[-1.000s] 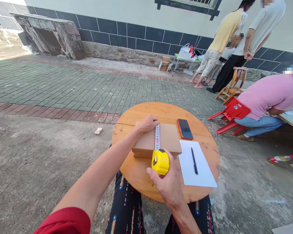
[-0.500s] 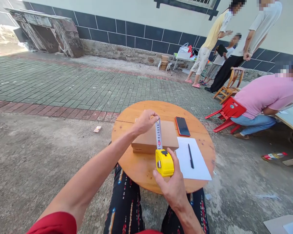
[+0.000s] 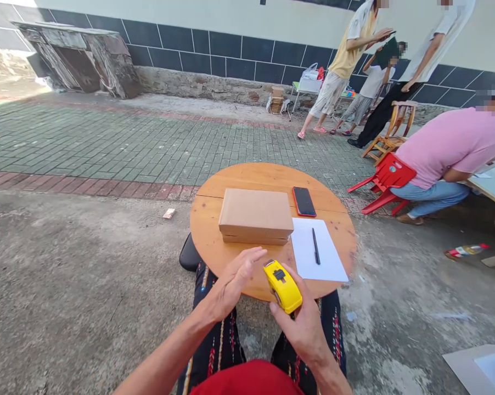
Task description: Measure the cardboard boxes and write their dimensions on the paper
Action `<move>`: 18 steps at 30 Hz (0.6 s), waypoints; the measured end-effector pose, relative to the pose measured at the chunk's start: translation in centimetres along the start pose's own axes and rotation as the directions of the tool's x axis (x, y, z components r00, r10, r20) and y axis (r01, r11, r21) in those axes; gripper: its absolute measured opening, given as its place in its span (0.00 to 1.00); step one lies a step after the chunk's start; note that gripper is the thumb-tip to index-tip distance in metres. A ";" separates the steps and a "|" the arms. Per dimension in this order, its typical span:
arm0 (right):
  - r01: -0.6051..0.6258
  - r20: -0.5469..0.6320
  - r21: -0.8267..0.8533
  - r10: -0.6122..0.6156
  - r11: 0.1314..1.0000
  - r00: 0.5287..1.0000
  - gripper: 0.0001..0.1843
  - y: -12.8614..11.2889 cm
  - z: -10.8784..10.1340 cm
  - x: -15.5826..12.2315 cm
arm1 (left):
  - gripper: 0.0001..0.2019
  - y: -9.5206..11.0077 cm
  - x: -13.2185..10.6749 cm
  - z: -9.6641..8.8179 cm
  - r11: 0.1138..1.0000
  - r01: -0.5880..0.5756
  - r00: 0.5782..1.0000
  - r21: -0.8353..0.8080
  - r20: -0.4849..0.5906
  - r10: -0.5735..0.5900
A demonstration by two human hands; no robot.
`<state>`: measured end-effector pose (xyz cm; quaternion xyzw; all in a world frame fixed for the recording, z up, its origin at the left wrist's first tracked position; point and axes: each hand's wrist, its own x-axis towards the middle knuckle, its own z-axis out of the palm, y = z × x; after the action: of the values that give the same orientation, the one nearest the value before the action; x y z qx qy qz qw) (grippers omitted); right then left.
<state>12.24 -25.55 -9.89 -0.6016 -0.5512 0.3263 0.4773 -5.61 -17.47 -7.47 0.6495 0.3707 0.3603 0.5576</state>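
A yellow tape measure [image 3: 285,286] is held in my right hand [image 3: 307,329], above the near edge of the round wooden table [image 3: 206,219]. Its blade is no longer drawn out. Just left of it, my left hand [image 3: 233,282] has its fingers stretched out and holds nothing. Beyond both hands a closed brown cardboard box [image 3: 256,211] lies on the tabletop. To its right is a white sheet of paper [image 3: 333,258] with a black pen [image 3: 316,247] on it. A dark-screened phone [image 3: 304,201] in a red case rests behind the paper.
A person in a pink shirt [image 3: 453,137] sits on a red chair [image 3: 391,173] at another table on the right. Several people stand farther back near a wooden chair [image 3: 395,129]. A bottle [image 3: 465,251] lies on the concrete ground. My knees are under the table.
The tape blade, stretched over the box before, has gone back into its case. My left hand has let go of the blade's end and come back toward me, opening. The tape measure has tilted.
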 end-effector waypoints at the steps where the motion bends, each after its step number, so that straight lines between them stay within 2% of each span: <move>1: -0.031 -0.002 0.045 0.031 0.999 1.000 0.32 0.5 -0.1 -0.3 | 0.23 -0.7 -0.6 0.2 0.998 0.027 0.998 -0.048 -0.052 -0.030; 3: -0.088 -0.009 0.144 0.090 0.986 0.996 0.32 1.4 0.0 -0.9 | 0.24 -1.9 -1.7 0.7 0.988 0.073 0.986 -0.134 -0.138 -0.092; 5: -0.132 -0.026 0.242 0.142 0.961 0.990 0.32 2.2 0.1 -1.4 | 0.24 -3.0 -2.6 1.2 0.974 0.133 0.972 -0.186 -0.167 -0.164; 8: -0.173 -0.056 0.324 0.202 0.930 0.978 0.31 2.7 0.1 -1.8 | 0.24 -4.2 -3.7 2.3 0.941 0.243 0.952 -0.236 -0.125 -0.278; 12: -0.196 0.005 0.278 0.203 0.940 0.979 0.27 3.1 -0.8 -0.3 | 0.28 -5.0 -4.1 3.4 0.920 0.289 0.938 -0.266 -0.114 -0.328; 15: -0.199 0.061 0.188 0.191 0.962 0.980 0.21 3.9 -1.2 2.6 | 0.28 -4.8 -3.6 2.8 0.932 0.271 0.936 -0.242 -0.162 -0.314; 18: -0.222 0.121 0.125 0.207 0.967 0.971 0.20 4.8 -1.0 6.1 | 0.23 -2.1 -2.7 0.6 0.968 0.172 0.948 -0.182 -0.237 -0.213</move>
<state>15.97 -19.56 -13.22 -0.6051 -0.4836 0.4449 0.4495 -6.48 -19.91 -9.81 0.5117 0.4712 0.4129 0.5879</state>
